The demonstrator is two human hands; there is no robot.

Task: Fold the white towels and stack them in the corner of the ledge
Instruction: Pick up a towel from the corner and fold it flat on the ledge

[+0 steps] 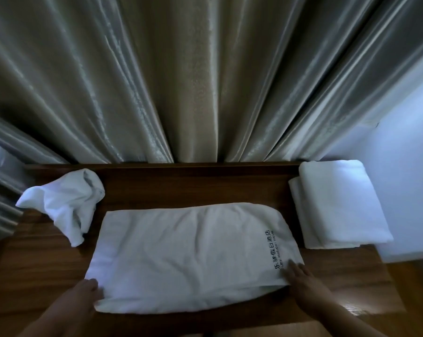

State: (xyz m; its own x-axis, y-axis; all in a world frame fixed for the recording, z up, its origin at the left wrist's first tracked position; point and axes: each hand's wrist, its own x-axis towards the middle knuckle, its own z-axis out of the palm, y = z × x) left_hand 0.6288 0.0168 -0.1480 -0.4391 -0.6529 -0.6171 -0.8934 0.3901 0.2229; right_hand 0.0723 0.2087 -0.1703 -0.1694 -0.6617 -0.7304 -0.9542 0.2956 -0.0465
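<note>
While both hands, left (90, 291) and right (300, 278), lie spread, apparently flat, on its near corners, the half-folded towel (191, 256) rests mid-ledge (30, 268); folded stack (339, 205) in right corner.

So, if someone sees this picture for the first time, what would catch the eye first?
Probably the white towel spread flat in the middle of the wooden ledge, with dark printed lettering near its right end; the left hand and right hand rest on its near corners. Next, the folded stack in the right corner, and the crumpled towel at the left. Grey curtains fill the background.
</note>
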